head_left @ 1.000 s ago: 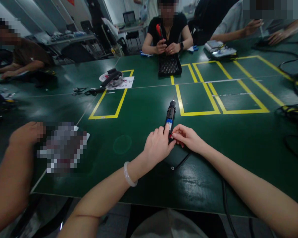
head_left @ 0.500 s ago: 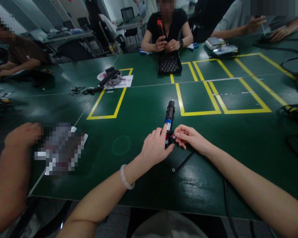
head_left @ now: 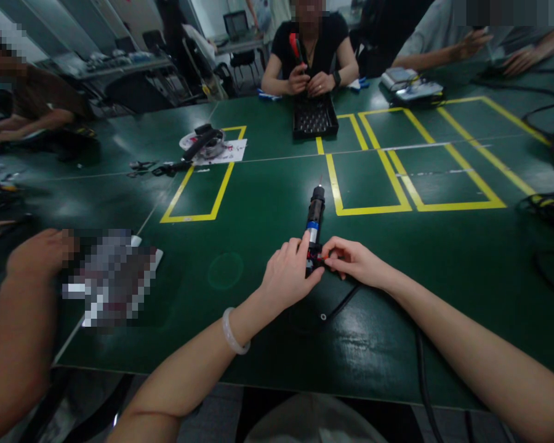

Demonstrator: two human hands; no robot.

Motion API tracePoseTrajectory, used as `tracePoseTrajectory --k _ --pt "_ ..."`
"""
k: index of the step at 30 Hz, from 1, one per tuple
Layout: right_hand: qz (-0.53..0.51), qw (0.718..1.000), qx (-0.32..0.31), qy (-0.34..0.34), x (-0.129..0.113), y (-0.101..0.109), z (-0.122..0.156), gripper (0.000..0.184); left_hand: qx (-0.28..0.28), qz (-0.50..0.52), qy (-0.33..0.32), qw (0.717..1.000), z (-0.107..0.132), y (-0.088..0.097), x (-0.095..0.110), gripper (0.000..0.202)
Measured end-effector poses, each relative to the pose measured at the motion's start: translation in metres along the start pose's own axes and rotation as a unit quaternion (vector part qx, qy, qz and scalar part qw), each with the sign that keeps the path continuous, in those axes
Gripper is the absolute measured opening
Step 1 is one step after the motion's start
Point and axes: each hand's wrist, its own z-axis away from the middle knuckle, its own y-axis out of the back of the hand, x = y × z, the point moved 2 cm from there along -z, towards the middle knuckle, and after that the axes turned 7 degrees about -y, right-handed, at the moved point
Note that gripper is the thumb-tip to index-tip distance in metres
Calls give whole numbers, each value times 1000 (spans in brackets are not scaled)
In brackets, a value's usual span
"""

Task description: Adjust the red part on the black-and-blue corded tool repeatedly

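Observation:
A black electric screwdriver with a blue band lies on the green table, tip pointing away from me. My left hand wraps its fingers round the tool's near end and holds it down. My right hand pinches a small red part at the tool's right side, fingertips touching it. A black cable runs from the tool's rear towards me and off the table edge. A pale bangle sits on my left wrist.
A co-worker's hand rests at the left by a blurred object. Another person sits across the table behind a black tray. Yellow tape boxes mark the table. Tools lie on paper far left; cables lie at right.
My right hand's fingers have closed into a tighter pinch against the tool's red part. The left hand keeps its hold. The view has shifted slightly.

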Motion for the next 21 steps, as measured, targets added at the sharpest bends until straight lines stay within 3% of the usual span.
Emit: tracePoseTrajectory --k 8,12,21 --pt "45 998 41 -24 -3 2 0 21 -10 1 3 1000 -1 3 1 74" --pt "77 995 67 -2 -6 3 -1 16 -3 0 -2 1000 0 1 1 74" --pt "3 998 58 -18 -7 -3 -4 24 -4 9 2 1000 -1 4 4 72"
